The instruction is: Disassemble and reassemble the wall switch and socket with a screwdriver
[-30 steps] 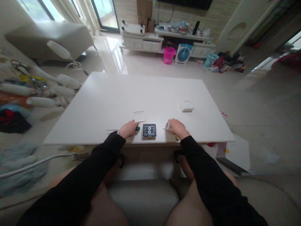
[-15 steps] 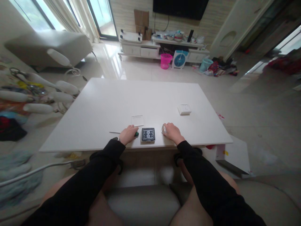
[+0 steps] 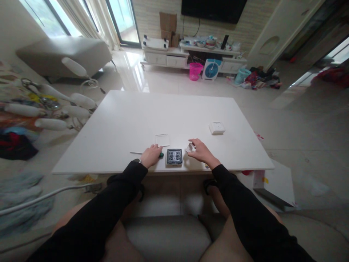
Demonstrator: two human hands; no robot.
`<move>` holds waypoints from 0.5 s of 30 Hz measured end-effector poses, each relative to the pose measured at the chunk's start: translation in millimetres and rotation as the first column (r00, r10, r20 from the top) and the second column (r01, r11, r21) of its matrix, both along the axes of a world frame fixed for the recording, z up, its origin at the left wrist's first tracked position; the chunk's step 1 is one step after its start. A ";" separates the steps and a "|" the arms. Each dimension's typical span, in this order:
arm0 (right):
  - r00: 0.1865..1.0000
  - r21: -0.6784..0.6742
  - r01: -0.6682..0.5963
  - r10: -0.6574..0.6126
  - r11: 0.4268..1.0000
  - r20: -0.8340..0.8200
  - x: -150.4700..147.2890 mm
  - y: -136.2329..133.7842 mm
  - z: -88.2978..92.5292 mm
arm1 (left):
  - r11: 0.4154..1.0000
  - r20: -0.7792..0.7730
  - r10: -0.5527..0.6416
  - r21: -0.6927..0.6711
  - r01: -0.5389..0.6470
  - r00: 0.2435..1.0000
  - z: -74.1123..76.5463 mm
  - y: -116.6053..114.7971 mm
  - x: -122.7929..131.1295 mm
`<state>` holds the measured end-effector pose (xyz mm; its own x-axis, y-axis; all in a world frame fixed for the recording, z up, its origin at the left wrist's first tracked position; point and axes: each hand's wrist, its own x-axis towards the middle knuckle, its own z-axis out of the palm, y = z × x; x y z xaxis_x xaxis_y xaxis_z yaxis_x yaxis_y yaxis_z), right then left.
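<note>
My left hand rests on the table, its fingers closed over a screwdriver whose thin shaft sticks out to the left and whose green handle end shows by the fingertips. Just right of it lies an opened wall switch or socket, with its dark inner face up. My right hand pinches a small white plastic piece between thumb and fingers, to the right of that unit. Behind the unit a thin clear or white square frame lies flat.
A white wall socket stands farther back on the right of the white table. A small coloured item lies by my right wrist. A lamp with white shades is left of the table. A pink basket stands beyond.
My right hand has lifted and turned, with the white plastic piece tilted in its fingers. My left hand stays on the screwdriver. The whole view has shifted slightly.
</note>
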<state>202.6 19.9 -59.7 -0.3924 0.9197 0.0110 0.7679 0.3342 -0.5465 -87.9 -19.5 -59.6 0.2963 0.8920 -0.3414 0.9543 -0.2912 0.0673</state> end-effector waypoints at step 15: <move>0.855 -0.308 0.144 -0.275 0.940 -0.440 -11.7 2.3 0.3 | 0.998 0.053 -0.029 0.063 0.026 0.998 1.9 3.6 -0.2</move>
<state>191.0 22.1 -59.4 -0.1971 0.9751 -0.1013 0.4323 -0.0063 -0.9017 -88.1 -15.9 -57.7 0.3373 0.9022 -0.2687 0.9414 -0.3224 0.0994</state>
